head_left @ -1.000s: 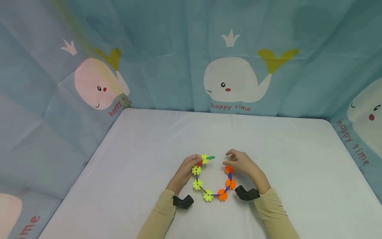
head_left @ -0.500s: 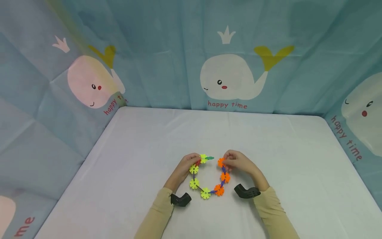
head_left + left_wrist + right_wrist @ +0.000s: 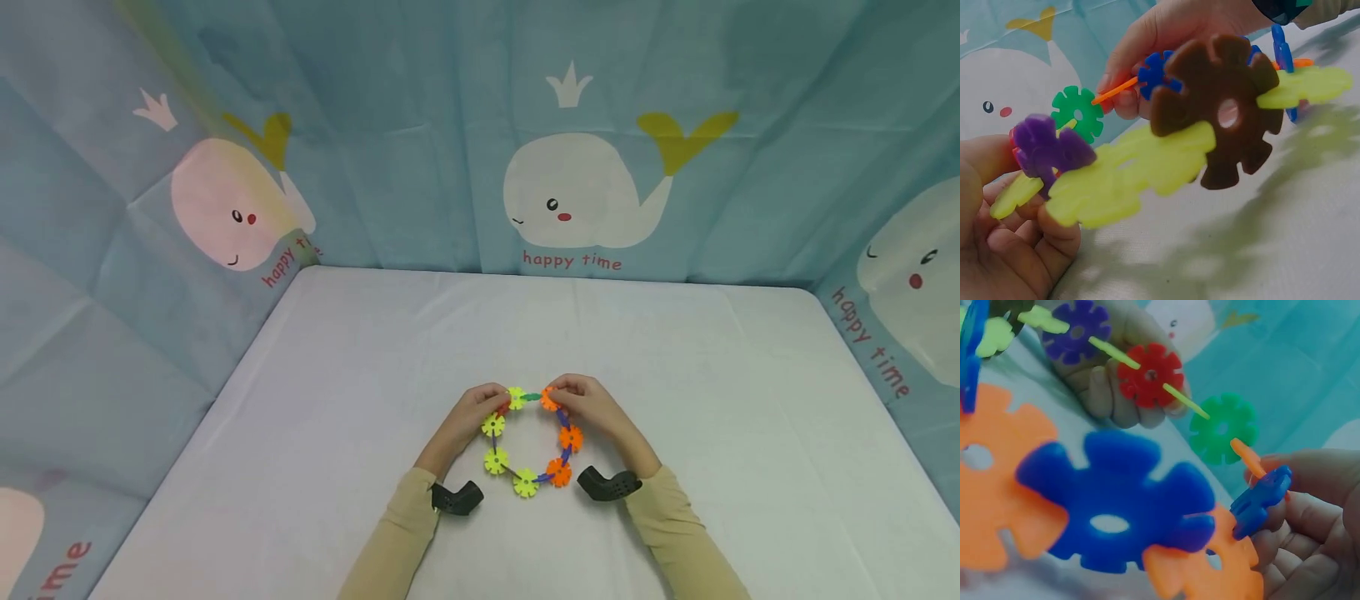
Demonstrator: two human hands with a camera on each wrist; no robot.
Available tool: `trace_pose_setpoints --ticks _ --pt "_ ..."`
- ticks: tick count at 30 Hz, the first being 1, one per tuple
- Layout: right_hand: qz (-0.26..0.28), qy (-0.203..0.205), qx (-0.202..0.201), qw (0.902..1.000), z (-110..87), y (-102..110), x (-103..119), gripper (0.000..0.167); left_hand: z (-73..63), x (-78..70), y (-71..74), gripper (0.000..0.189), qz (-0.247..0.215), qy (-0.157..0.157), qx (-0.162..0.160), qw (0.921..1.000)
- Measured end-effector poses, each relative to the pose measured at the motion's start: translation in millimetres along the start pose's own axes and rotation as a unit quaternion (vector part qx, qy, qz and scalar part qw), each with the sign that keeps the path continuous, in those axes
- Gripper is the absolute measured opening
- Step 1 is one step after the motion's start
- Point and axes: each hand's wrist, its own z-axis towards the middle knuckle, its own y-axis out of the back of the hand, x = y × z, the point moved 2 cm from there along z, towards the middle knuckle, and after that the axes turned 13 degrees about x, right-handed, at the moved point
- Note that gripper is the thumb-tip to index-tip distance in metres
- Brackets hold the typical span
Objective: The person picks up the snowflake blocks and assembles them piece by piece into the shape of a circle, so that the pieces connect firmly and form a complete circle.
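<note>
A ring of notched interlocking plastic discs is held over the table, yellow on its left side and orange on its right. My left hand (image 3: pixel 480 407) pinches the red disc (image 3: pixel 1150 375) at the upper left. At the upper right, my right hand (image 3: pixel 592 406) grips an orange disc (image 3: pixel 550 398) between thumb and fingers. Between the hands sits a green disc (image 3: pixel 1222 428), joined to a yellow disc (image 3: pixel 516 398); the orange disc's edge meets its other side. Purple (image 3: pixel 1050 147), brown (image 3: pixel 1216 112) and blue discs (image 3: pixel 1116 500) link the rest.
The white-covered table (image 3: pixel 360 358) extends around the hands. Blue curtains with printed whales (image 3: pixel 577 192) enclose its back and sides. Black wrist cameras (image 3: pixel 457 498) sit close below the ring.
My right hand has taken hold of the top orange disc and carried it up and left to the green disc. The gap in the ring has narrowed to contact; my left hand keeps its grip.
</note>
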Motion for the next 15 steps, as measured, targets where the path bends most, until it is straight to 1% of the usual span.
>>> trace_pose_setpoints --ticks 2,5,9,11,13,15 --pt "-0.002 -0.018 -0.006 0.9998 0.9 -1 -1 0.026 -0.8 -2.2 -0.6 0.017 0.002 -0.004 0.008 1.0" --pt "-0.008 -0.034 -0.001 0.9994 2.4 -1 -4 0.022 -5.3 -10.9 -3.4 0.016 0.001 -0.014 0.019 0.9997" --pt "0.011 -0.047 0.012 0.9987 2.3 0 -3 0.018 -9.8 -19.3 -6.7 0.016 -0.002 -0.024 0.027 0.9993" --pt "0.02 -0.05 0.016 0.9984 0.3 -1 4 0.016 -7.9 -14.5 -4.9 0.016 -0.002 -0.032 0.03 0.999" --pt "0.023 -0.051 0.018 0.9983 -1.9 -2 11 0.015 -5.5 -9.1 -3.1 0.016 0.001 -0.032 0.03 0.999" --pt "0.016 -0.048 0.016 0.9986 -3.8 -4 19 0.014 -3.2 -3.9 -1.4 0.017 0.004 -0.036 0.03 0.9989"
